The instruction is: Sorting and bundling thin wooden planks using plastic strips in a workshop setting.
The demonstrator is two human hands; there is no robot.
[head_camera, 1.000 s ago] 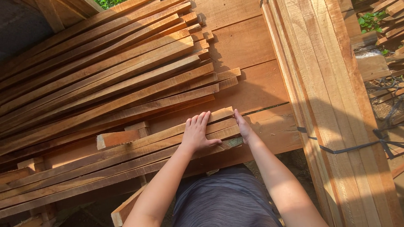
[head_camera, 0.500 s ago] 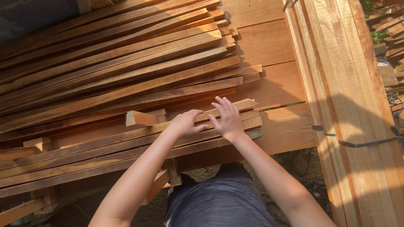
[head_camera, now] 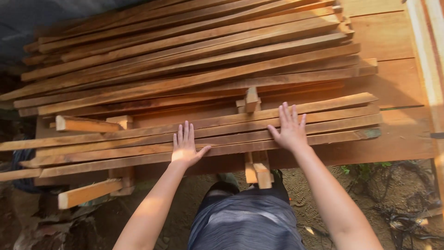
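Observation:
My left hand (head_camera: 186, 148) lies flat, fingers spread, on the near row of long wooden slats (head_camera: 323, 124). My right hand (head_camera: 290, 127) rests flat on the same slats, further right. Both palms press down on the wood and neither grips anything. The slats run left to right across short cross pieces (head_camera: 252, 99).
A larger stack of long wooden strips (head_camera: 194, 51) lies behind the near row. Wide boards (head_camera: 397, 78) sit underneath at the right. Short offcut blocks (head_camera: 85, 192) stick out below at the left. Dirt ground with dark cables (head_camera: 402, 217) shows at the lower right.
My hands were close together near the slats' right end; they have spread apart and now lie flat. The view has shifted left, showing more of the stack.

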